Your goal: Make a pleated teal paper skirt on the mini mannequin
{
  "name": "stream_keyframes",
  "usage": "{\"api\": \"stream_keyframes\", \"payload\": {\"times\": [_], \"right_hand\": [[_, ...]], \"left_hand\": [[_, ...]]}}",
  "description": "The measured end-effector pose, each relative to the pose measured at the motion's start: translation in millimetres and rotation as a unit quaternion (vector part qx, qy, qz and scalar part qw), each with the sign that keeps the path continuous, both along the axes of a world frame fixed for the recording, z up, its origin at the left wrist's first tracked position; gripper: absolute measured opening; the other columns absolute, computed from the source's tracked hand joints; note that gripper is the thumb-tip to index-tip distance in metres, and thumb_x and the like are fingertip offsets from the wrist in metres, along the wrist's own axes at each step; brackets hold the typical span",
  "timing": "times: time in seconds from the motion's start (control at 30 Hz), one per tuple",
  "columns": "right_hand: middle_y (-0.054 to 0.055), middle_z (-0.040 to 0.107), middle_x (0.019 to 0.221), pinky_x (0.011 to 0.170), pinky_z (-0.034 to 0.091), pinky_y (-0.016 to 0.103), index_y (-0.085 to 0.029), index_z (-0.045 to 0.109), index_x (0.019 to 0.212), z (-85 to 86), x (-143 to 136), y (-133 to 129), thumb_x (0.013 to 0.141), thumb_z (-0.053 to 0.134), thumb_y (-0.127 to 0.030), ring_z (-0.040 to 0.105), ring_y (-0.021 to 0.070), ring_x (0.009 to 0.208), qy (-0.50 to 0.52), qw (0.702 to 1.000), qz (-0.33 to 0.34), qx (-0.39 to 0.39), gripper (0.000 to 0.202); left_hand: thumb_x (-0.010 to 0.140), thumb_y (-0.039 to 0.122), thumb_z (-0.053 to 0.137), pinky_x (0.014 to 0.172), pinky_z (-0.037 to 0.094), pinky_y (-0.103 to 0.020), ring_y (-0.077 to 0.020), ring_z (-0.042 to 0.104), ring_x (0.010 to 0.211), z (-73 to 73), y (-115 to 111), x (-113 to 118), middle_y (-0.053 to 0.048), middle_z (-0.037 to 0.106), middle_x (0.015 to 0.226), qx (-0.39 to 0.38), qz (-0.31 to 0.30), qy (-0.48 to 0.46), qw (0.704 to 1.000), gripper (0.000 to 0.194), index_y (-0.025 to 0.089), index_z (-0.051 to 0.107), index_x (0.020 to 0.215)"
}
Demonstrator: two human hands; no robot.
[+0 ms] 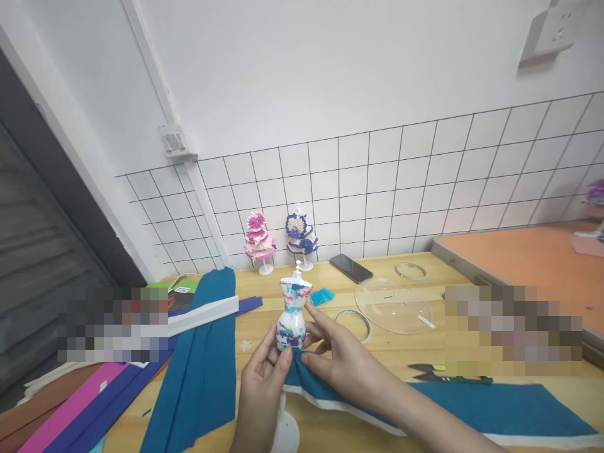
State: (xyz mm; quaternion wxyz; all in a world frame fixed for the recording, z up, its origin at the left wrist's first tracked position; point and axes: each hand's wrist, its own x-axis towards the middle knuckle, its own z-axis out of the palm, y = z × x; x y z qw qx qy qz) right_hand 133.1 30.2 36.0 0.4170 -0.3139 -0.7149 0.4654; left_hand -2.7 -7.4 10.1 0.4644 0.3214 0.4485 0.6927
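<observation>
A small dress-form mannequin (293, 314), white with patches of teal, blue and pink, stands upright in the middle on a round white base (287, 434). My left hand (265, 368) is closed around its lower left side, with the thumb pressing on the front of the hem. My right hand (337, 352) pinches the gathered end of a teal fabric strip (491, 402) with a white edge against the bottom of the form. The strip runs under my right forearm to the right side of the table. Some right fingertips are hidden behind the form.
Two finished ruffled forms, one pink (259, 239) and one navy (302, 236), stand at the back. A phone (351, 268), tape roll (368, 328), clear disc (394, 330) and thread snips (472, 379) lie to the right. Teal cloth (207, 365) and coloured strips (85, 402) lie left.
</observation>
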Motion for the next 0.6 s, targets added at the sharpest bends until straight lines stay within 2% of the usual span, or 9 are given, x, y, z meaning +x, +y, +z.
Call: {"api": "stream_keyframes", "payload": {"times": [0.13,0.27,0.33,0.4,0.5,0.6], "right_hand": [[0.006,0.061,0.107,0.067,0.046,0.027,-0.022,0.031,0.135,-1.7,2.4,1.2,0.07,0.055,-0.01,0.056,0.0161,0.084,0.004,1.0,0.0,-0.025,0.071],[0.009,0.053,0.12,0.067,0.047,0.028,-0.022,0.033,0.134,-6.1,2.0,4.3,0.071,0.057,-0.015,0.057,0.0132,0.073,0.031,0.997,0.005,-0.076,0.068],[0.008,0.059,0.109,0.064,0.047,0.027,-0.02,0.043,0.128,-6.9,2.2,6.1,0.07,0.06,-0.017,0.057,0.0124,0.067,0.034,0.995,0.004,-0.094,0.06],[0.004,0.064,0.086,0.058,0.045,0.025,-0.018,0.055,0.114,-5.6,2.7,7.1,0.068,0.063,-0.019,0.056,0.0124,0.062,0.024,0.993,0.005,-0.115,0.047],[-0.004,0.056,0.057,0.048,0.037,0.02,-0.017,0.066,0.084,0.2,3.2,5.4,0.067,0.065,-0.021,0.05,0.0101,0.052,-0.015,0.991,0.018,-0.132,0.018],[-0.004,0.055,0.053,0.047,0.034,0.019,-0.016,0.065,0.07,7.1,2.3,1.1,0.069,0.062,-0.021,0.048,0.0091,0.049,-0.021,0.992,0.039,-0.121,0.005]], "left_hand": [[0.064,0.022,0.072,0.09,0.045,-0.029,-0.0238,0.052,0.112,2.7,-2.7,-0.1,-0.006,0.065,0.113,0.014,-0.014,-0.008,1.0,0.047,0.019,0.061,0.109],[0.066,0.021,0.071,0.089,0.045,-0.027,-0.0233,0.05,0.114,-1.9,-2.2,-4.5,-0.006,0.063,0.117,0.022,-0.016,0.005,1.0,0.048,0.021,0.058,0.112],[0.067,0.021,0.07,0.089,0.045,-0.026,-0.0228,0.048,0.116,-4.6,-0.9,-7.5,-0.005,0.061,0.119,0.022,-0.016,0.01,1.0,0.049,0.022,0.056,0.114],[0.069,0.021,0.069,0.089,0.045,-0.025,-0.0219,0.048,0.116,-6.4,0.3,-10.0,-0.005,0.06,0.121,0.019,-0.014,0.014,1.0,0.049,0.023,0.055,0.116],[0.07,0.019,0.068,0.089,0.044,-0.025,-0.0213,0.047,0.117,-7.0,0.9,-11.6,-0.006,0.058,0.124,0.024,-0.008,0.025,0.999,0.05,0.022,0.053,0.117],[0.069,0.019,0.069,0.088,0.045,-0.025,-0.0219,0.047,0.117,-5.0,-0.2,-11.0,-0.008,0.057,0.124,0.026,-0.003,0.038,0.999,0.051,0.02,0.051,0.117]]}}
